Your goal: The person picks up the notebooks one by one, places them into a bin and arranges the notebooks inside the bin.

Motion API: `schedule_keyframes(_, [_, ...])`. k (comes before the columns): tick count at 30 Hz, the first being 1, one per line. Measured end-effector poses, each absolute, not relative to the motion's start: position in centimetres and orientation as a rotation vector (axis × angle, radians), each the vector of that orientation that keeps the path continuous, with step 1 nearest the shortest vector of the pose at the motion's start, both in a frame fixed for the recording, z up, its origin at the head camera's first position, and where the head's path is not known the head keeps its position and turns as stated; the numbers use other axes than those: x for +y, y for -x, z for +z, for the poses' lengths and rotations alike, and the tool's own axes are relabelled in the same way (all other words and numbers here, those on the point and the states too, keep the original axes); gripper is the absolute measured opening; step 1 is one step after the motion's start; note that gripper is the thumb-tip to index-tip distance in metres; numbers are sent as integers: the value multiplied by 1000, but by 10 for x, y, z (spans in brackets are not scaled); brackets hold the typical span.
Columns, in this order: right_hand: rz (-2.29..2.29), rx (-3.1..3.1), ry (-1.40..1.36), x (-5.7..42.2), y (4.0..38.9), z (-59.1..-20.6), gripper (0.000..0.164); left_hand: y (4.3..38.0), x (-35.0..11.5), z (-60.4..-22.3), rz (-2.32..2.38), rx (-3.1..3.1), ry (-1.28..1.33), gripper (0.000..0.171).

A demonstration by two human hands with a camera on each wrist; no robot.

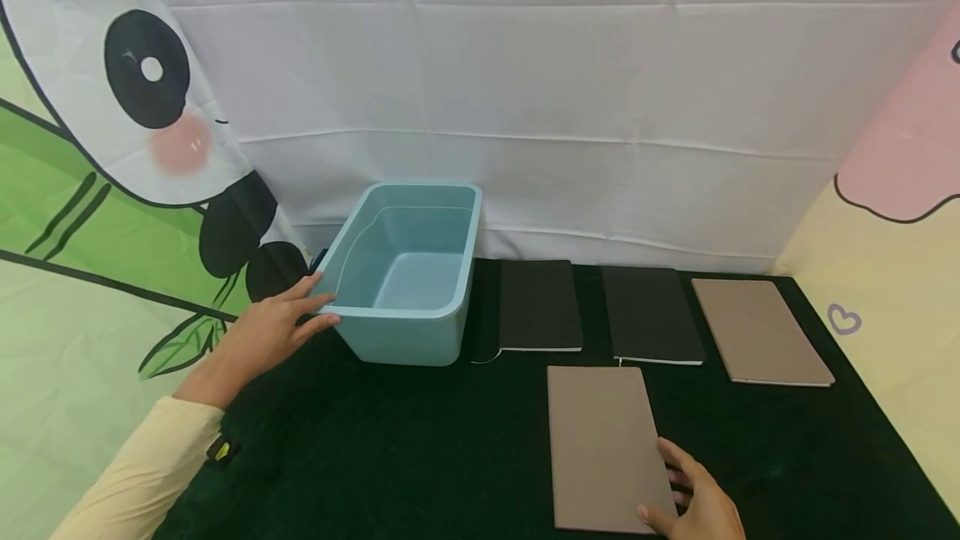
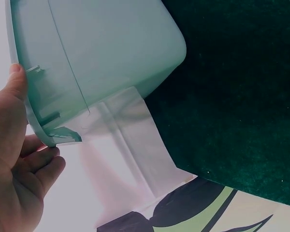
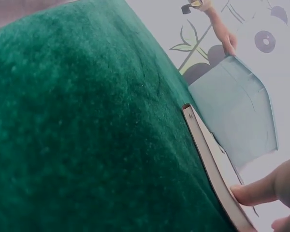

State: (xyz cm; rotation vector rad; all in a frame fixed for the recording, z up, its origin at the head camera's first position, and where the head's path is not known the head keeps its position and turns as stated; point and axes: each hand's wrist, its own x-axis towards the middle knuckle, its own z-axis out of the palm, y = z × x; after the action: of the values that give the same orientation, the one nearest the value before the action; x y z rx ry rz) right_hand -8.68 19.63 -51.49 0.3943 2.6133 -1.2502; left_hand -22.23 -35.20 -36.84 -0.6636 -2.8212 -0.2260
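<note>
At the left end of the table, my left hand (image 1: 273, 336) holds the near left corner of a light blue plastic bin (image 1: 405, 336). In the left wrist view, the thumb lies along the bin's rim and the other fingers curl round the corner. At the front, my right hand (image 1: 697, 494) grips the right side of a tan notebook (image 1: 603, 448). Its thumb rests on the cover near the lower right corner, and the index finger touches the right edge. The right wrist view shows the thumb on this notebook (image 3: 210, 159) from its edge; the other fingers are mostly hidden there.
Behind the tan notebook lie a black notebook (image 1: 540, 307), a second black notebook (image 1: 651, 315) and another tan notebook (image 1: 761, 330) in a row. Dark green cloth (image 1: 390, 448) covers the table. A white printed curtain (image 1: 555, 90) hangs behind and at both sides.
</note>
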Motion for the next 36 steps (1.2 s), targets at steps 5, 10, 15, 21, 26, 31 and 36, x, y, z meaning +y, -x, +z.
schedule_keyframes(5, [-1338, 2556, -433, 202, 86, -516, 104, 222, -351, -368, -237, -2816, 667, 43])
schedule_keyframes(10, [-1499, 2459, -388, 207, 87, -514, 99, 221, -351, -369, -251, -2802, 677, 42])
schedule_keyframes(15, [-1670, 2298, -400, 211, 90, -513, 107, 221, -352, -369, -250, -2795, 681, 42])
schedule_keyframes(21, [-1731, 2153, -432, 213, 93, -509, 106, 221, -352, -369, -240, -2805, 670, 42])
schedule_keyframes(26, [-1771, 2042, -419, 216, 92, -503, 102, 220, -352, -368, -233, -2813, 662, 41])
schedule_keyframes(31, [-1800, 1950, -356, 223, 92, -502, 98, 220, -353, -369, -229, -2811, 661, 41])
schedule_keyframes(36, [-1818, 1878, -318, 229, 92, -504, 96, 220, -353, -369, -224, -2805, 668, 41])
